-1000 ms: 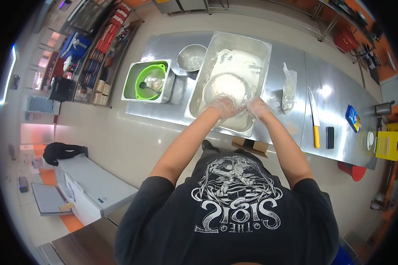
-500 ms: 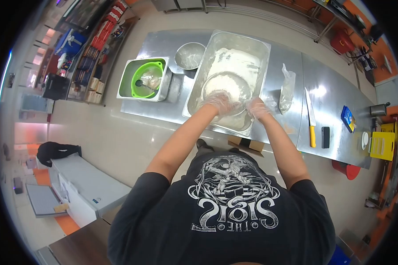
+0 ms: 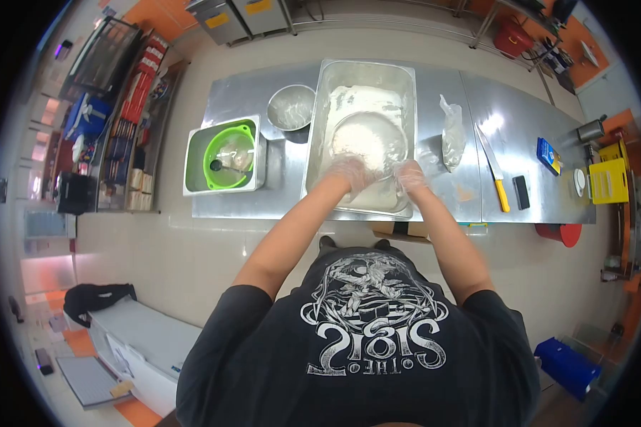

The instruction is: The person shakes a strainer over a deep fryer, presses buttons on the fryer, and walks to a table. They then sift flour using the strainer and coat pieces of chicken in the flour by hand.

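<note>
A deep rectangular steel pan [image 3: 414, 99] holds white flour-like powder [image 3: 367, 98] and, in it, a round shallow sieve-like vessel [image 3: 404, 139] heaped with more powder. My left hand [image 3: 349, 174], in a clear plastic glove, reaches over the vessel's near left edge; its fingers are down at the powder and partly hidden. On the opposite side my right hand [image 3: 409, 178], gloved too, is closed at the vessel's right rim, near the pan's right wall. A clear plastic bag [image 3: 453, 135] of pale contents lies right of the pan.
Left of the pan stand a steel bowl [image 3: 292, 108] and a steel tub [image 3: 189, 174] holding a green basin [image 3: 211, 153]. A long knife with yellow handle [image 3: 502, 196], a phone [image 3: 522, 193] and a blue packet [image 3: 548, 156] lie on the steel table [image 3: 278, 204] at right.
The camera view has turned and shifted, so the table sits straighter. Both hands stay at the round vessel, with only small movements of the fingers.
</note>
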Demonstrator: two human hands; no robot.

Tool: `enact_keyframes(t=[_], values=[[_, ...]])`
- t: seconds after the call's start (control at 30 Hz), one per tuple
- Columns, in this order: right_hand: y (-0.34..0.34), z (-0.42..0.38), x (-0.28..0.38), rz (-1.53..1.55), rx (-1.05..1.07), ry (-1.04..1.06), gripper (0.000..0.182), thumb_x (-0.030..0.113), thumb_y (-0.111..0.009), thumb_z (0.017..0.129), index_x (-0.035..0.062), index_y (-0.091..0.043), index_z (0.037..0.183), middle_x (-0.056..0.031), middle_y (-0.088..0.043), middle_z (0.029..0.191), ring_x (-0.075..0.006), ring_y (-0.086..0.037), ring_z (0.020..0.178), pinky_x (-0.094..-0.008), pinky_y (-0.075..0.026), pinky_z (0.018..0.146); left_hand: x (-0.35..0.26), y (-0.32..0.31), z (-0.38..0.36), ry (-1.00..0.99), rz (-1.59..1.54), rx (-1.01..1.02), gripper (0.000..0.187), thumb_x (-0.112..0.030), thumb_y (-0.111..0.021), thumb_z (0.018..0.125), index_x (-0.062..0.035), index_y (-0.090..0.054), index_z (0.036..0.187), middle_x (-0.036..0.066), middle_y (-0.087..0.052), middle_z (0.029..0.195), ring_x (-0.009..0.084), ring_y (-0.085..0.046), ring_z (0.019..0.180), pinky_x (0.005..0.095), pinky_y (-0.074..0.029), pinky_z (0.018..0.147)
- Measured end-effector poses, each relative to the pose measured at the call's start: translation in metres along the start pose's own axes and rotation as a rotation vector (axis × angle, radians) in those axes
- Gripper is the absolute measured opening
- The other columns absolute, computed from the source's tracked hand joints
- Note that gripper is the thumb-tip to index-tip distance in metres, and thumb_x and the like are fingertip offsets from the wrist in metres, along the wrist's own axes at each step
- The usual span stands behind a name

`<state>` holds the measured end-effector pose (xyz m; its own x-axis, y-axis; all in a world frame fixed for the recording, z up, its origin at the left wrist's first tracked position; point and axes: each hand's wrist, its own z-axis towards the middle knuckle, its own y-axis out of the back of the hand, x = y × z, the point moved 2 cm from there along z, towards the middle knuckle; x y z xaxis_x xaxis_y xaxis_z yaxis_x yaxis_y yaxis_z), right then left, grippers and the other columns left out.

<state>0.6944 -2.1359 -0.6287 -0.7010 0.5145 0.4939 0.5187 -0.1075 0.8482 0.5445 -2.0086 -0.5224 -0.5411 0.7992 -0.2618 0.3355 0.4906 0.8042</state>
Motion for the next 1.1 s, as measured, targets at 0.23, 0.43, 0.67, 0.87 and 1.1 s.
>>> enact_keyframes(t=[0.23, 0.43, 0.67, 0.87, 1.1], values=[[-0.004, -0.014, 0.017, 0.289, 0.004, -0.408, 0.028, 0.022, -0.058, 0.088, -0.0015, -0.071, 0.080, -0.0274, -0.067, 0.082, -0.0402, -0.068, 0.082, -0.0470, -0.054, 0.075, -0.001, 0.025, -0.030, -0.128, 0.069, 0.101, 0.083, -0.067, -0.037, 0.096, 0.0076, -0.066, 0.116, 0.029, -0.063, 0.122, 0.0385, -0.060, 0.117, 0.0428, -0.044, 0.104], [-0.004, -0.040, 0.058, 0.192, -0.119, -0.404, 0.025, 0.019, -0.055, 0.088, 0.0011, -0.072, 0.089, -0.0260, -0.068, 0.090, -0.0382, -0.069, 0.086, -0.0457, -0.055, 0.077, 0.025, 0.021, -0.006, -0.187, 0.122, 0.040, 0.082, -0.066, -0.036, 0.097, 0.0085, -0.068, 0.111, 0.030, -0.065, 0.116, 0.0395, -0.062, 0.113, 0.0436, -0.045, 0.102], [-0.027, -0.035, 0.048, 0.287, -0.002, -0.355, 0.027, 0.021, -0.054, 0.089, 0.0004, -0.071, 0.088, -0.0235, -0.069, 0.085, -0.0354, -0.069, 0.079, -0.0460, -0.053, 0.072, 0.021, 0.021, -0.020, -0.335, 0.095, 0.119, 0.078, -0.064, -0.041, 0.096, 0.0082, -0.067, 0.112, 0.029, -0.066, 0.114, 0.0392, -0.063, 0.111, 0.0446, -0.045, 0.100], [-0.027, -0.041, 0.051, 0.301, -0.110, -0.488, 0.033, 0.028, -0.059, 0.090, -0.0034, -0.069, 0.084, -0.0240, -0.068, 0.079, -0.0358, -0.065, 0.070, -0.0463, -0.050, 0.067, 0.022, 0.024, -0.014, -0.357, 0.007, 0.011, 0.077, -0.063, -0.042, 0.096, 0.0089, -0.066, 0.112, 0.030, -0.066, 0.111, 0.0395, -0.063, 0.110, 0.0449, -0.045, 0.100], [0.003, -0.057, 0.069, 0.646, -0.210, -0.617, 0.030, 0.028, -0.064, 0.086, -0.0016, -0.070, 0.088, -0.0254, -0.068, 0.086, -0.0390, -0.067, 0.081, -0.0469, -0.050, 0.073, 0.013, 0.044, -0.046, -0.224, 0.154, 0.192, 0.077, -0.064, -0.043, 0.095, 0.0072, -0.069, 0.106, 0.029, -0.066, 0.113, 0.0393, -0.062, 0.112, 0.0446, -0.045, 0.100]])
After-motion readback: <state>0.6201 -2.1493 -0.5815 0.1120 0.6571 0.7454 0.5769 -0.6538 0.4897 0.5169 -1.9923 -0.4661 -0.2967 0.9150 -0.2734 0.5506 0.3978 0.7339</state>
